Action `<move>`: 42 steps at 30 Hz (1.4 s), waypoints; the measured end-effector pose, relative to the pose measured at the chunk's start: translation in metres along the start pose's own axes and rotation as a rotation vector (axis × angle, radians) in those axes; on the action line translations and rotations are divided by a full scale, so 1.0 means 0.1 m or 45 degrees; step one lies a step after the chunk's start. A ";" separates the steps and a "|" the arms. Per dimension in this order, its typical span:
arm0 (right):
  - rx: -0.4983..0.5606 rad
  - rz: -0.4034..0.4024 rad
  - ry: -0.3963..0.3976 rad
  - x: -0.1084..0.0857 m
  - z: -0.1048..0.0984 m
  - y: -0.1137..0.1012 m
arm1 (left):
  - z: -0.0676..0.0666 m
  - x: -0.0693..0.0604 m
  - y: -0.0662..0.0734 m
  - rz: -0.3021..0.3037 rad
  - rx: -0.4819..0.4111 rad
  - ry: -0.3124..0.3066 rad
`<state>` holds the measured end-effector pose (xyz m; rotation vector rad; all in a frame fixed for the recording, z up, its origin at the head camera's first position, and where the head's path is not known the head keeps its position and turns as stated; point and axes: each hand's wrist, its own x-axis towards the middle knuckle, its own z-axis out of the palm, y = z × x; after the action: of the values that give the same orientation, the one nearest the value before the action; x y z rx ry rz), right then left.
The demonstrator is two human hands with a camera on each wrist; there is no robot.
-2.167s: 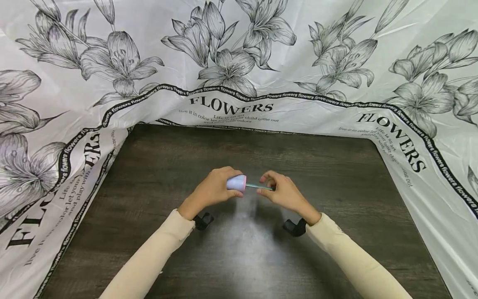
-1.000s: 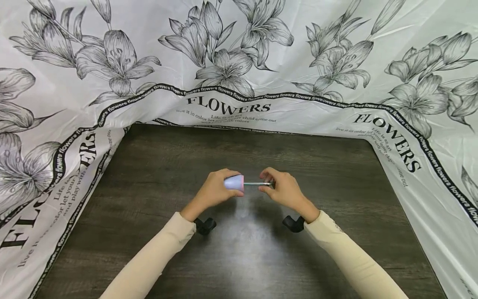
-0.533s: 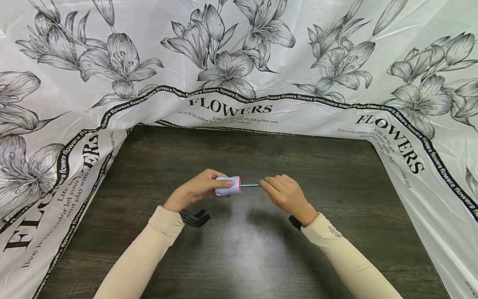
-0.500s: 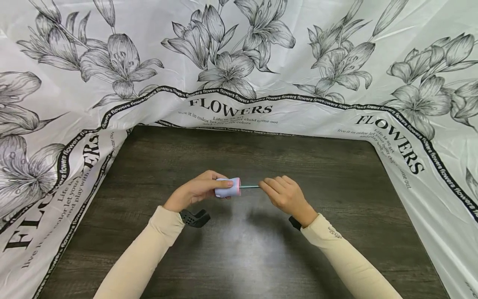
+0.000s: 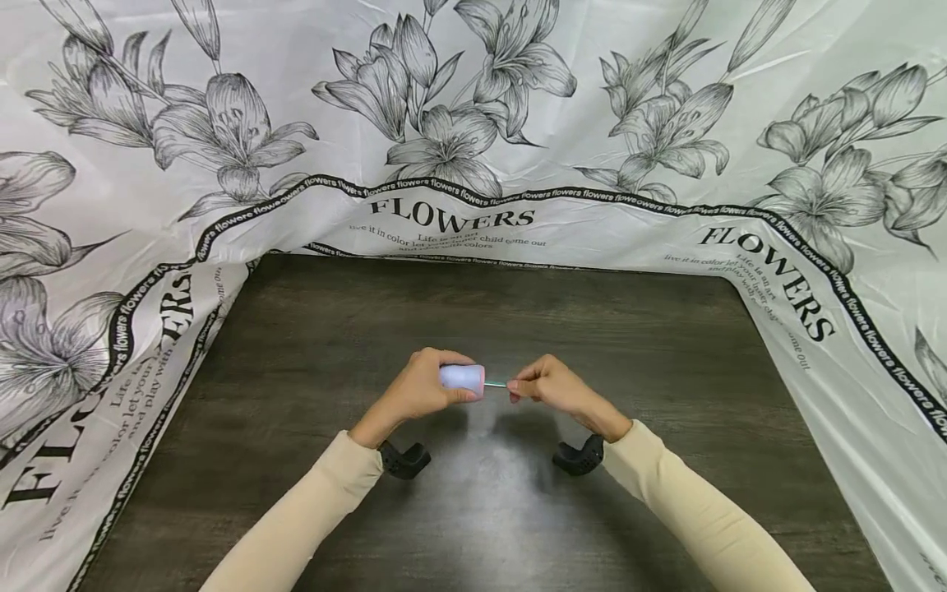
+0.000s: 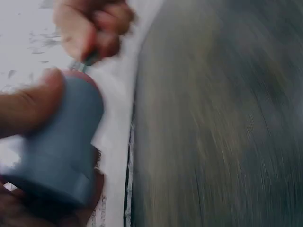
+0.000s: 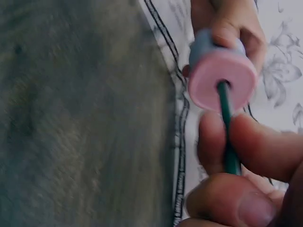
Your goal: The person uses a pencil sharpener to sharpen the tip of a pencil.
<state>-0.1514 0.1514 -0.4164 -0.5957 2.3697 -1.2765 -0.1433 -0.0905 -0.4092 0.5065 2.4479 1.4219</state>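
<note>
- Left hand grips the lilac, pink-ended rounded device.
- At its three o'clock, right hand pinches the slim green stick inside it.
- Dark wood-grained table has far edge at twelve o'clock, well apart.

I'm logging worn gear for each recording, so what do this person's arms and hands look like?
Both the left sleeve and right sleeve are long and cream-coloured, ending near the wrists. A black hooked mount juts from the left wrist, and a matching black mount from the right. The left hand and right hand wear no gloves.
</note>
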 end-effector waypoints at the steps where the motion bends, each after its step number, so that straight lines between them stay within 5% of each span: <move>1: 0.096 0.117 -0.030 0.01 -0.03 -0.01 | 0.03 0.00 0.01 0.024 0.069 0.028; 3: 0.096 0.173 -0.043 0.01 -0.06 -0.01 | 0.05 0.00 0.02 0.035 0.127 0.060; 5: -0.093 0.058 0.034 0.00 -0.06 -0.01 | 0.03 0.01 0.02 0.025 0.097 0.074; 9: -0.587 -0.424 0.349 -0.03 -0.04 -0.02 | -0.12 0.04 -0.03 -0.031 -0.173 -0.020; 14: -1.212 -1.102 0.735 -0.01 -0.01 -0.01 | -0.32 0.06 -0.08 -0.222 -0.656 -0.305; 18: -1.483 -1.357 1.058 0.04 0.03 0.03 | -0.35 0.06 -0.12 -0.351 -0.852 -0.463; 21: -1.453 -1.357 1.118 0.05 0.08 0.04 | -0.32 0.06 -0.13 -0.359 -0.873 -0.456; 23: -1.321 -1.230 0.990 0.04 0.12 0.03 | -0.28 0.06 -0.12 -0.297 -0.804 -0.393; 25: -1.048 -0.955 0.725 0.00 0.14 0.01 | -0.23 0.06 -0.11 -0.193 -0.612 -0.287; 28: -0.363 -0.360 0.252 -0.03 0.11 -0.02 | -0.13 0.04 -0.03 -0.051 -0.209 -0.116; 30: -0.023 -0.009 0.071 -0.02 0.04 -0.03 | -0.07 0.04 0.01 0.022 0.013 -0.035; 32: 0.091 0.157 -0.020 -0.01 -0.02 -0.03 | -0.03 0.04 0.03 0.038 0.106 0.008; 34: -0.029 0.083 0.004 -0.01 -0.04 -0.02 | -0.02 0.05 0.02 0.039 0.128 0.031; 37: -0.430 -0.255 0.250 -0.03 -0.01 0.00 | -0.07 0.08 -0.01 0.000 0.051 0.012; 42: -1.152 -0.894 0.760 -0.01 0.05 0.04 | -0.21 0.09 -0.02 -0.163 -0.466 -0.222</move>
<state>-0.1480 0.1504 -0.4223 -1.5999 3.4003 -0.5164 -0.1598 -0.1041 -0.4011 0.3653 1.9863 1.6449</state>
